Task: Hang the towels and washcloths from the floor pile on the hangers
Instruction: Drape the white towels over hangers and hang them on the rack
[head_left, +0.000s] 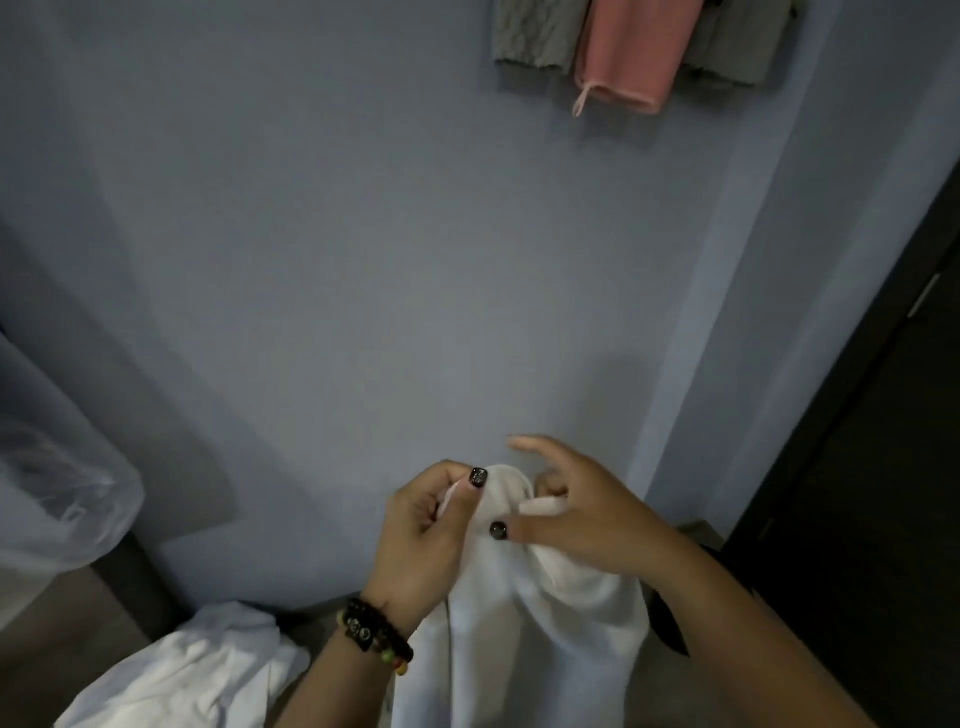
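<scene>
- Two hands lift my white towel (524, 639) before the blue wall (337, 260); it hangs soft and creased.
- Left hand (426, 535) pinches its top edge.
- Right hand (576, 514) grips a fold, forefinger extended.

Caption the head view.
Both hands hold a white terry towel below a hung pink ribbed washcloth.

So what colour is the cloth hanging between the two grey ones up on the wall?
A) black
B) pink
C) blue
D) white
B: the pink cloth hangs in front of the blue wall, with a grey cloth on its left and another grey cloth on its right; the white towel is the one held in the hands below.
</scene>
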